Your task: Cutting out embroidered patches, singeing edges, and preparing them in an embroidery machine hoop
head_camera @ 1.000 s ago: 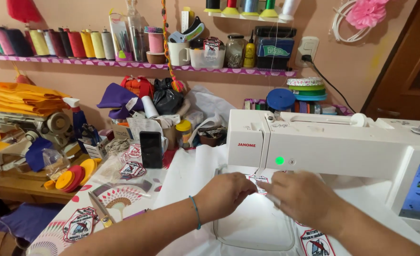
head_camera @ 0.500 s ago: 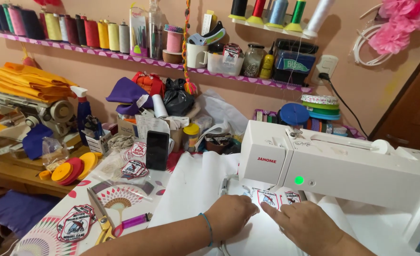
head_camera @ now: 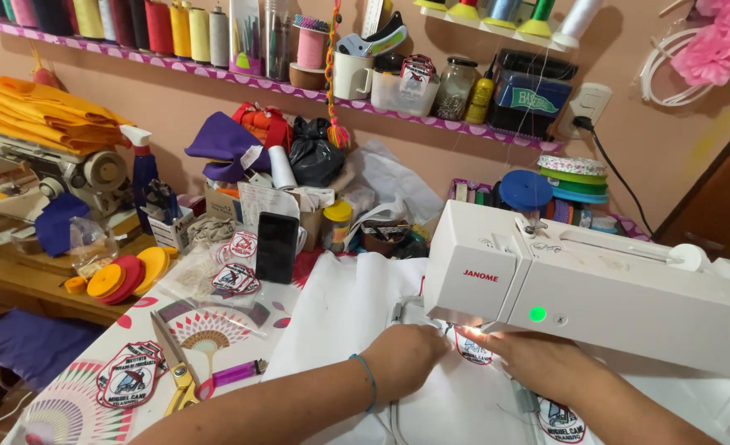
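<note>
A white sewing machine (head_camera: 596,288) stands at the right, its green light lit. White fabric (head_camera: 340,313) lies under its head, with a round embroidered patch (head_camera: 474,349) below the needle. My left hand (head_camera: 406,356) rests fingers-down on the fabric just left of the needle area. From the right, my right hand (head_camera: 538,358) presses flat on the fabric, fingertips beside the patch. Another patch (head_camera: 561,420) shows near my right wrist. Neither hand grips anything that I can see.
Yellow-handled scissors (head_camera: 175,363) and a purple tool (head_camera: 234,374) lie left of the fabric, by loose patches (head_camera: 130,375). A black phone (head_camera: 276,245) leans on clutter behind. Thread cones (head_camera: 175,29) line the shelf. Another machine (head_camera: 60,173) and orange cloth (head_camera: 35,107) sit at left.
The view has tilted down and shifted left, bringing the table's left side closer. Both hands stay on the fabric at the needle, moved slightly forward under the machine head.
</note>
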